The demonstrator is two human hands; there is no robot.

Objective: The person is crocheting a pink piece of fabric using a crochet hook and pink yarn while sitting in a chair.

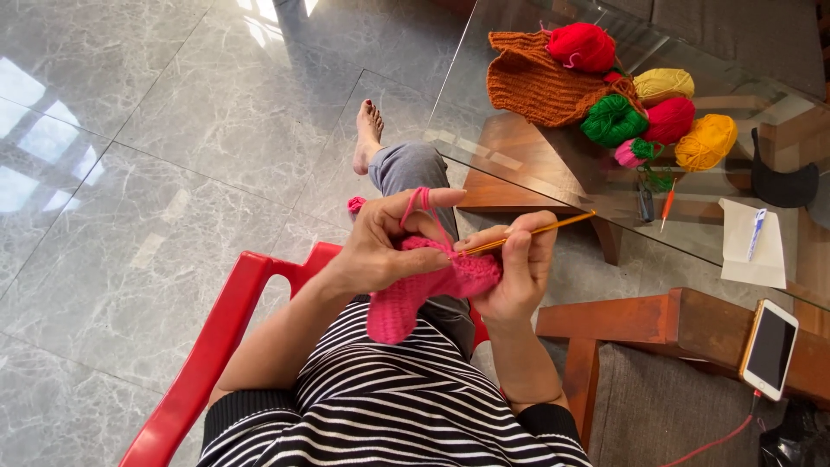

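My left hand [380, 246] pinches the top of a pink crocheted piece [406, 298] that hangs down over my lap. Pink yarn [421, 206] loops over its raised index finger. My right hand [517, 264] grips a yellow crochet hook [540, 230] whose tip sits in the pink piece's upper edge, where the two hands meet. A small bit of pink yarn [356, 204] shows beside my knee.
I sit in a red plastic chair [220, 337] over a grey marble floor. To the right a glass table [519, 95] carries an orange knitted piece [532, 82], several yarn balls [666, 117], an orange-handled hook [668, 203], paper with a pen [750, 242] and a phone [769, 348].
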